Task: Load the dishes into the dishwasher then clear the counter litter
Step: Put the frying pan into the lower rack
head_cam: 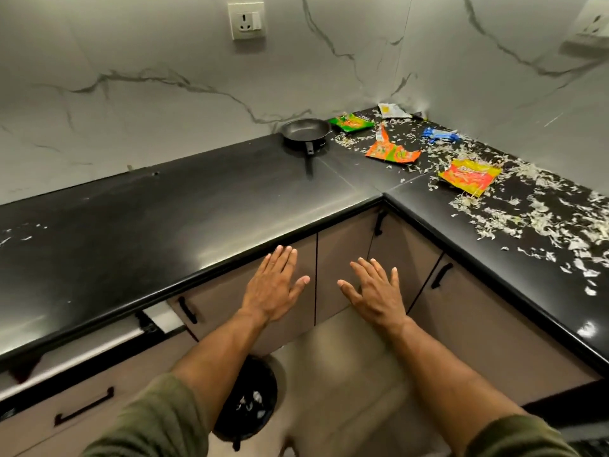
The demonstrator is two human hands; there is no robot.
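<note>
My left hand (275, 286) and right hand (374, 291) hover flat, fingers spread, holding nothing, below counter (184, 206) front edge. Frying pan (306, 130) sits at back edge near corner; torn wrappers (392, 152), scattered peelings (527, 206) cover right wing.

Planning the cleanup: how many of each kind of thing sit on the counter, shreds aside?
Frying pan: 1
Snack wrappers: 5, namely green, white, orange, blue, yellow-orange
Total: 6

White veined marble walls (164, 77), wall socket (246, 19), taupe cabinets (346, 268), beige floor (346, 374).
</note>
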